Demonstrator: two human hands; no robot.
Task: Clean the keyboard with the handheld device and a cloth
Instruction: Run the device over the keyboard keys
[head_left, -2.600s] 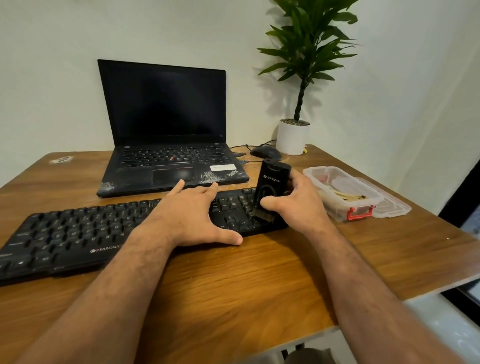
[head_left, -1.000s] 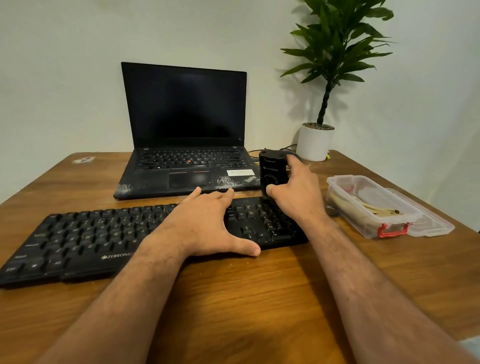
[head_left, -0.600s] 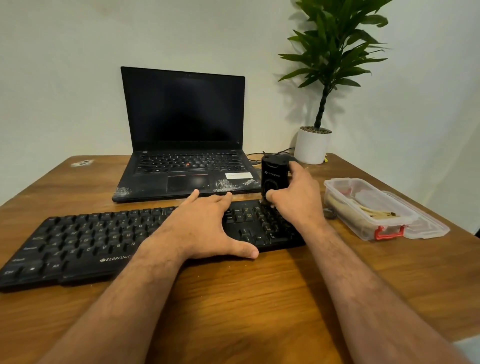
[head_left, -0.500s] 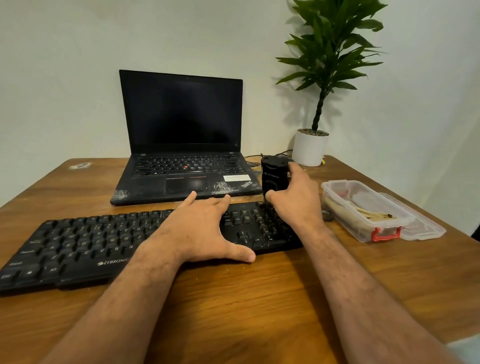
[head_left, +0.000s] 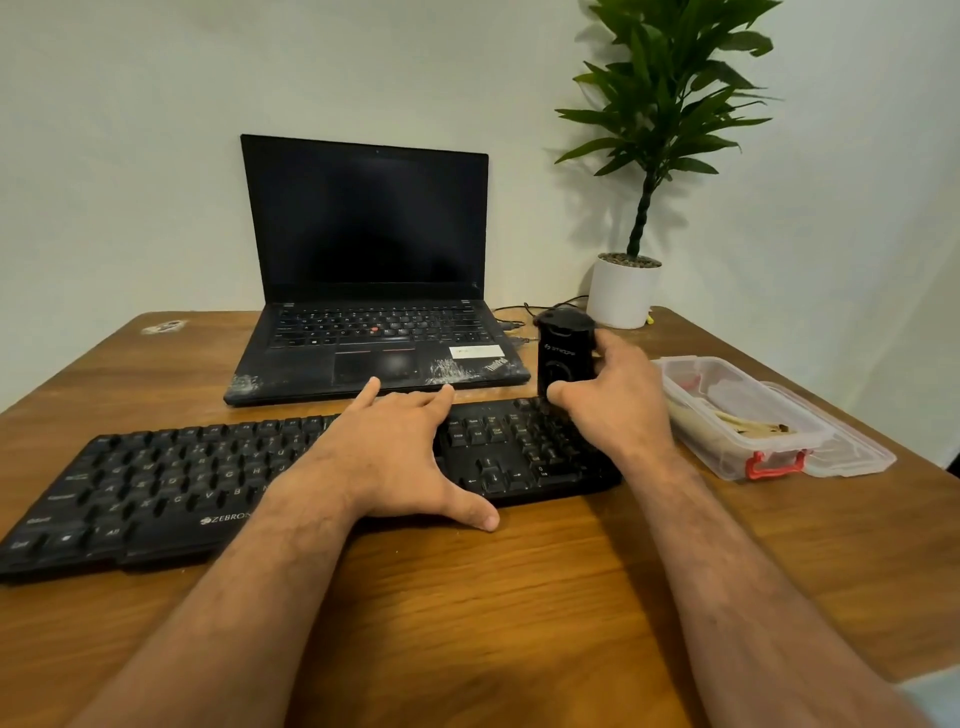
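A long black keyboard (head_left: 171, 483) lies across the wooden table (head_left: 519, 613) in front of me. My left hand (head_left: 389, 457) rests flat on its middle, fingers spread and thumb at the front edge. My right hand (head_left: 618, 400) grips a black handheld device (head_left: 563, 358), held upright over the keyboard's far right corner; its lower end is hidden behind my thumb. No cloth is in view.
An open black laptop (head_left: 374, 291) stands behind the keyboard. A mouse (head_left: 563, 314) and a potted plant (head_left: 623, 291) sit at the back right. A clear plastic box (head_left: 737, 415) with a red latch and its lid lie right of the keyboard.
My right hand has carried the device from the keyboard's near right part to its far right corner. The left hand has stayed on the keys.
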